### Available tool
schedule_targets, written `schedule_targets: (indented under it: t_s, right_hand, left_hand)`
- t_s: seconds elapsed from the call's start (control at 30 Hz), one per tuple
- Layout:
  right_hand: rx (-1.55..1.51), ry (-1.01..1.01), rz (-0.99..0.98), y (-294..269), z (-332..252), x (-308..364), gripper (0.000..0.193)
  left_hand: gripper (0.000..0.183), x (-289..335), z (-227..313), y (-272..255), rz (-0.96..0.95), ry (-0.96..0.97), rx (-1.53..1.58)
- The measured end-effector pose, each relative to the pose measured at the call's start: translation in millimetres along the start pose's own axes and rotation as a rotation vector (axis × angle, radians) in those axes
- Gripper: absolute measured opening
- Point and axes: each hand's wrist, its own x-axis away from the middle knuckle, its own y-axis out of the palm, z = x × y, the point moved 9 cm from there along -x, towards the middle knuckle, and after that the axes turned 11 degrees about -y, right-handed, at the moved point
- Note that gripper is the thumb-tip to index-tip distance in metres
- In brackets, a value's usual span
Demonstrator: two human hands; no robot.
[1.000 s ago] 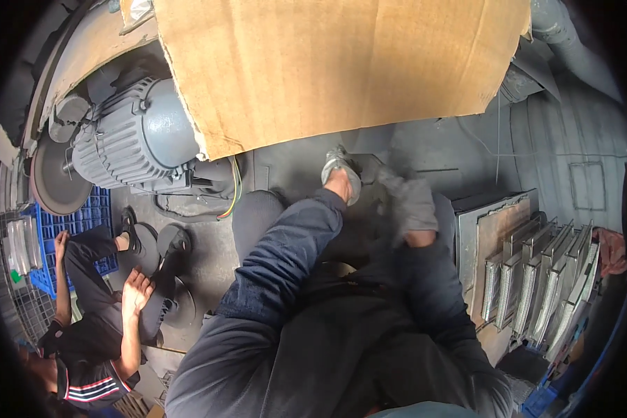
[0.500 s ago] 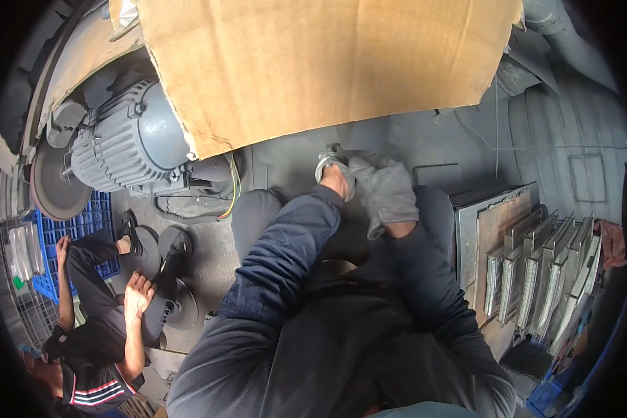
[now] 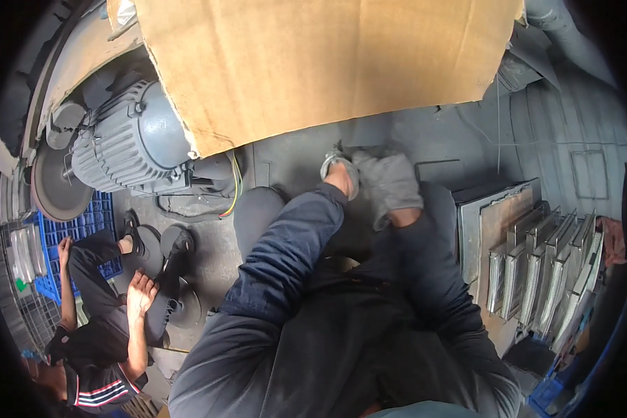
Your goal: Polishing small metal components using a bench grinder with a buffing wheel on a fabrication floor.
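A: Down by the knees, both hands meet on one small piece. The right hand wears a grey glove and is closed over the metal part; the left hand is curled tight on the same part, which sits on the grey floor just under the cardboard.

B: What could go wrong from there?

A: My guess: the part is small and half hidden between the hands, so a slip could pinch the bare left fingers, since only the right is gloved. The cardboard edge hangs right above the hands, and a knock from a raised arm might shift it.

B: And the motor?

A: The grey motor and its disc lie well to the left. If that disc turned, a loose sleeve or the cable beside it could be at risk, I think. I cannot tell whether it is running.

B: Any containers?

A: To the right, flat metal trays stand on edge in a row, leaning; they could topple if nudged. Far left, a blue crate holds pale flat pieces. A seated person rests near it.
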Motion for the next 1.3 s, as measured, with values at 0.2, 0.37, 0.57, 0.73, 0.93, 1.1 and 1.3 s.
schedule_targets:
  t_s: [0.2,0.37,0.57,0.73,0.93,1.1,1.3]
  right_hand:
    - [-0.809,0.755,0.228,-45,21,32,0.033]
    - [-0.453,0.427,0.104,-61,-14,16,0.029]
    - [-0.758,0.435,0.199,-63,-18,3,0.026]
    - [-0.027,0.043,-0.175,-35,-14,-2,0.032]
    - [-1.091,0.686,0.225,-66,23,92,0.020]
    - [-1.098,0.493,0.349,-88,20,138,0.021]
    - [-1.170,0.340,0.459,-100,-12,145,0.039]
  left_hand:
    - [0.070,-95,9,-60,0.097,0.332,0.005]
    - [0.060,-151,70,-80,-0.278,0.251,-0.121]
    - [0.055,-140,57,-81,-0.235,0.265,0.111]
    - [0.047,-47,37,-67,-0.025,0.260,0.111]
    - [0.030,71,17,-15,0.080,0.455,-0.084]
    - [0.034,226,32,25,0.750,1.367,-1.368]
    - [0.057,350,-41,82,0.908,1.920,-1.606]
